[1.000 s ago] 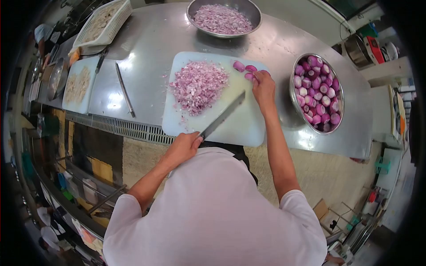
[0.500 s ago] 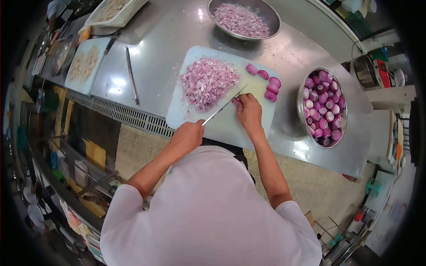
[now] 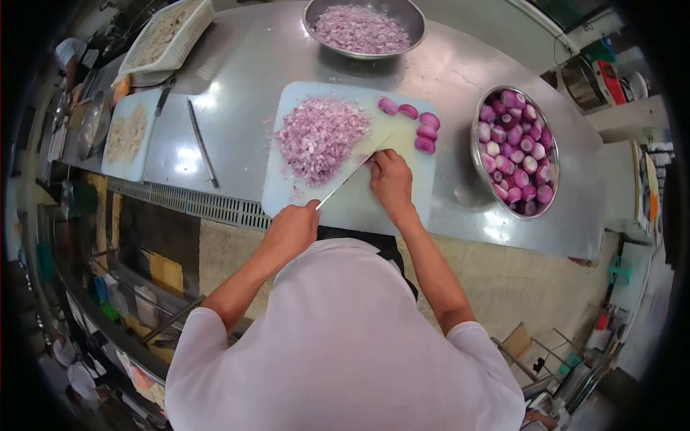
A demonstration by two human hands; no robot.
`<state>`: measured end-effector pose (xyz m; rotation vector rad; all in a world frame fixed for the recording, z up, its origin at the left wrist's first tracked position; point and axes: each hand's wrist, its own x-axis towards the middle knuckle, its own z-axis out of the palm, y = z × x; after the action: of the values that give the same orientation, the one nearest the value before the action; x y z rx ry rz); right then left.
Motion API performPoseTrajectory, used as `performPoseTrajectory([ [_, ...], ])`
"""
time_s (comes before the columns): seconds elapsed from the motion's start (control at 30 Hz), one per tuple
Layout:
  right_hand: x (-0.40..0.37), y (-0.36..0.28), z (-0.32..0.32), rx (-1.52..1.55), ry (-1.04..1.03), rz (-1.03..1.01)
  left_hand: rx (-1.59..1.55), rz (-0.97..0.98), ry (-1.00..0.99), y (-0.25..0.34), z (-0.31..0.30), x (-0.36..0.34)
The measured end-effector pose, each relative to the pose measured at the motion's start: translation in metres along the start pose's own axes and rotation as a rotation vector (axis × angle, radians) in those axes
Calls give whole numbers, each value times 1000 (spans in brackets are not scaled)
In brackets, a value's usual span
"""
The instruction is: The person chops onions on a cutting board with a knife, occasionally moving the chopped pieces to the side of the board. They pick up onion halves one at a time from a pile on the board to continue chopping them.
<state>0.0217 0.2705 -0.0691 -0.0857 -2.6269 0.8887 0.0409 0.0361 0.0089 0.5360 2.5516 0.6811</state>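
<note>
My left hand (image 3: 293, 228) is closed round the handle of a knife (image 3: 346, 179), whose thin blade slants up and right over the white cutting board (image 3: 345, 205). My right hand (image 3: 392, 179) is on the board beside the blade, its fingers pressed together; what they hold is mostly hidden. A heap of chopped purple onion (image 3: 322, 138) covers the board's left part. Several peeled onion pieces (image 3: 427, 132) lie at the board's upper right. A metal bowl of whole peeled onions (image 3: 519, 154) stands to the right. Another bowl with chopped onion (image 3: 364, 29) is behind the board.
A metal rod-like tool (image 3: 202, 144) lies on the steel table (image 3: 237, 86). Farther left are a second board with pale pieces (image 3: 128, 135), a dark-handled knife (image 3: 165, 95), a white basket (image 3: 169, 36) and a metal pan (image 3: 93, 126). Part of another person (image 3: 70, 56) shows at upper left.
The view has shifted a little, so the table's things appear displaced. The knife is still in my left hand, and my right hand's fingers stay close beside the blade.
</note>
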Motion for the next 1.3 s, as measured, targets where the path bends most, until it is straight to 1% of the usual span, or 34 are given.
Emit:
performPoseTrajectory([
  [0.03, -4, 1, 1, 5, 2, 3, -2, 4, -7, -1, 7, -1],
  [0.1, 1, -2, 6, 26, 18, -3, -60, 53, 55, -8, 15, 2],
  [0.2, -3, -2, 5, -3, 32, 18, 15, 53, 18, -12, 8, 7],
  [0.3, -5, 3, 6, 40, 69, -13, -45, 63, 22, 0, 2, 2],
  [0.37, -7, -1, 7, 11, 67, 7, -5, 66, 2, -11, 9, 11],
  [0.43, -9, -1, 10, 28, 73, 21, 24, 83, -28, 0, 0, 13],
  [0.5, -13, 3, 5, 35, 74, 35, 9, 62, -11, 16, -11, 4],
  [0.57, -11, 1, 8, 38, 96, 31, 30, 91, 9, -7, 11, 13],
  [0.6, -11, 0, 9, 43, 97, 34, 42, 117, 19, -7, 10, 13],
  [0.7, -12, 7, 8, 35, 109, 13, 38, 97, -20, -2, -1, 10],
  [0.73, -16, 8, 8, 46, 115, 10, 33, 97, -27, 0, 4, 7],
  [0.8, -10, 6, 13, 73, 134, -8, 11, 122, 50, -3, 11, 8],
  [0.87, -14, 4, 11, 51, 116, 23, 43, 114, 20, -9, 8, 12],
  [0.93, -14, 9, 14, 63, 140, 20, 67, 130, -8, -4, 7, 17],
  [1.03, -15, 9, 13, 76, 145, 19, 38, 115, 37, -2, 5, 12],
  [1.07, -17, 7, 14, 63, 136, 34, 53, 111, 19, -11, 13, 16],
  [1.2, -21, 8, 9, 87, 158, 24, 42, 120, -17, 7, -3, 9],
  [1.23, -22, 7, 9, 91, 161, 28, 41, 116, -17, 6, 1, 9],
  [1.3, -18, 4, 14, 107, 173, 27, 27, 64, -51, 2, 7, 13],
])
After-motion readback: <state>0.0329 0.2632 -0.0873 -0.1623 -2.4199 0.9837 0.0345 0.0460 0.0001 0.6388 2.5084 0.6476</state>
